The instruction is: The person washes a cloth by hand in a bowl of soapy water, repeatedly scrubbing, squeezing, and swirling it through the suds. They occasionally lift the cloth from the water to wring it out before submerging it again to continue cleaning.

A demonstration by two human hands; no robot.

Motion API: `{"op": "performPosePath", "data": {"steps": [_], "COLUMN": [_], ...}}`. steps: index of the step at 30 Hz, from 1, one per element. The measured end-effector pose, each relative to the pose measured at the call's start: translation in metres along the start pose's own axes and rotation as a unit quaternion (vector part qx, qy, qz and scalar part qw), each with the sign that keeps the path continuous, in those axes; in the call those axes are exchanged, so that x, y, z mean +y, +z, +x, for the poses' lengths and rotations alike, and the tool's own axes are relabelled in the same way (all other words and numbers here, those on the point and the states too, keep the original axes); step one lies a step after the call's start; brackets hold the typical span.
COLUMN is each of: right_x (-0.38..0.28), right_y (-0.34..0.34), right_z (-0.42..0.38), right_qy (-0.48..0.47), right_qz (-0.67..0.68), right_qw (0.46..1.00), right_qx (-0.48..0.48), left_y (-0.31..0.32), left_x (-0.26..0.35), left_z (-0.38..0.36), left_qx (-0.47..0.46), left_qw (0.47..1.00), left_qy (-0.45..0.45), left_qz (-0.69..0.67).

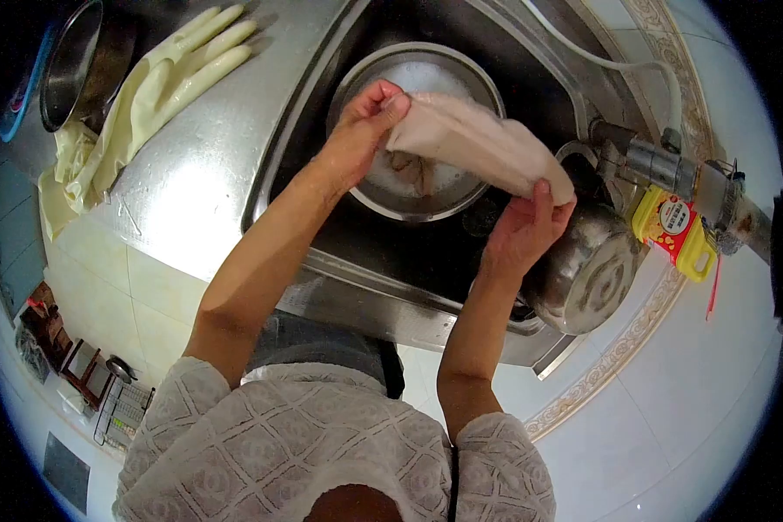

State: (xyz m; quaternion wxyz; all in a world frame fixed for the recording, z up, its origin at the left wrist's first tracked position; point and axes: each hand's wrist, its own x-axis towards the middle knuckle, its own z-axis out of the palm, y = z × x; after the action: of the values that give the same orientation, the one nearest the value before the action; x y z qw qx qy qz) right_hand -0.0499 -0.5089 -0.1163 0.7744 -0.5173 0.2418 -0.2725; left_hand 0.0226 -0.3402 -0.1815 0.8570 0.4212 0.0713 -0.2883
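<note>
A stainless steel sink (461,261) is set in a steel counter, with pale tiled floor below. On the counter lie cream rubber gloves (148,96). Both arms reach forward over the sink. The left hand (361,130) and the right hand (526,228) each pinch one end of a pale cloth bag (478,143), stretched above a round metal bowl (418,130).

- A pair of pale yellow rubber gloves (161,83) lies on the steel drainboard.
- A yellow plastic bottle with red label (674,230) lies beside the metal tap (683,174).
- A steel kettle (587,265) sits at the sink's corner.
</note>
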Motion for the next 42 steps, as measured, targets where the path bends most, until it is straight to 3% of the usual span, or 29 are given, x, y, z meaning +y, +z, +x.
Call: {"op": "performPosePath", "data": {"steps": [9,15,19,20,21,22,23,24,26,27,28,29,30,31,32,33,34,35,37,38,39,41,42], "right_x": [0.002,0.009,0.076,0.106,0.139,0.181,0.209,0.216,0.222,0.218,0.213,0.212,0.228,0.23,0.232,0.231,0.228,0.222,0.207,0.196,0.198,0.207,0.198], "right_y": [-0.014,-0.007,-0.001,-0.005,-0.011,-0.02,-0.025,-0.017,0.003,0.003,0.004,0.007,-0.019,-0.019,-0.02,-0.02,-0.021,-0.021,-0.019,-0.019,-0.019,-0.014,-0.003], "right_z": [-0.002,0.004,0.053,0.067,0.08,0.092,0.099,0.091,0.061,0.054,0.05,0.049,0.055,0.057,0.057,0.057,0.054,0.05,0.043,0.041,0.043,0.049,0.043], "right_qy": [0.051,0.046,0.045,0.069,0.093,0.095,0.096,0.098,-0.014,-0.011,-0.032,-0.053,-0.078,-0.081,0.0,0.083,0.082,0.048,-0.019,-0.078,-0.077,0.031,-0.028], "right_qz": [0.075,0.127,-0.129,-0.176,-0.224,-0.323,-0.418,-0.415,-0.621,-0.623,-0.673,-0.707,-0.652,-0.65,-0.559,-0.441,-0.442,-0.555,-0.718,-0.643,-0.644,-0.623,-0.563], "right_qw": [0.996,0.99,0.987,0.976,0.963,0.934,0.895,0.896,0.783,0.782,0.721,0.644,0.687,0.688,0.813,0.894,0.893,0.821,0.594,0.674,0.673,0.777,0.824], "right_qx": [0.015,-0.026,-0.09,-0.105,-0.119,-0.121,-0.12,-0.122,-0.029,-0.032,-0.161,-0.287,-0.311,-0.314,-0.163,-0.002,-0.001,-0.127,-0.363,-0.355,-0.355,-0.084,-0.067], "left_y": [0.015,0.01,0.005,0.001,-0.006,-0.015,-0.025,-0.038,-0.079,-0.08,-0.082,-0.082,-0.081,-0.091,-0.101,-0.106,-0.065,-0.067,-0.064,-0.054,-0.065,-0.093,-0.079], "left_x": [0.012,0.01,-0.006,-0.014,-0.025,-0.036,-0.05,-0.066,-0.126,-0.13,-0.133,-0.137,-0.133,-0.146,-0.164,-0.177,-0.124,-0.128,-0.118,-0.101,-0.112,-0.147,-0.139], "left_z": [-0.01,-0.01,0.027,0.042,0.054,0.064,0.073,0.079,0.083,0.078,0.074,0.066,0.061,0.067,0.074,0.08,0.065,0.068,0.07,0.055,0.057,0.066,0.068], "left_qx": [-0.069,-0.095,-0.055,0.025,0.106,0.108,0.176,0.238,0.242,0.242,0.243,0.222,0.2,0.205,0.235,0.263,0.327,0.324,0.351,0.353,0.353,0.218,0.215], "left_qw": [0.996,0.994,0.998,0.998,0.989,0.988,0.945,0.865,0.835,0.806,0.806,0.8,0.787,0.787,0.775,0.763,0.744,0.746,0.782,0.853,0.853,0.964,0.965], "left_qy": [-0.048,-0.04,-0.035,-0.048,-0.062,-0.06,-0.078,-0.095,-0.101,-0.106,-0.107,-0.197,-0.286,-0.283,-0.293,-0.304,-0.309,-0.31,-0.298,-0.225,-0.227,-0.12,-0.118], "left_qz": [-0.018,-0.026,-0.026,0.03,0.086,0.088,0.265,0.431,0.483,0.529,0.529,0.522,0.509,0.509,0.508,0.506,0.494,0.492,0.419,0.313,0.312,0.095,0.095]}}
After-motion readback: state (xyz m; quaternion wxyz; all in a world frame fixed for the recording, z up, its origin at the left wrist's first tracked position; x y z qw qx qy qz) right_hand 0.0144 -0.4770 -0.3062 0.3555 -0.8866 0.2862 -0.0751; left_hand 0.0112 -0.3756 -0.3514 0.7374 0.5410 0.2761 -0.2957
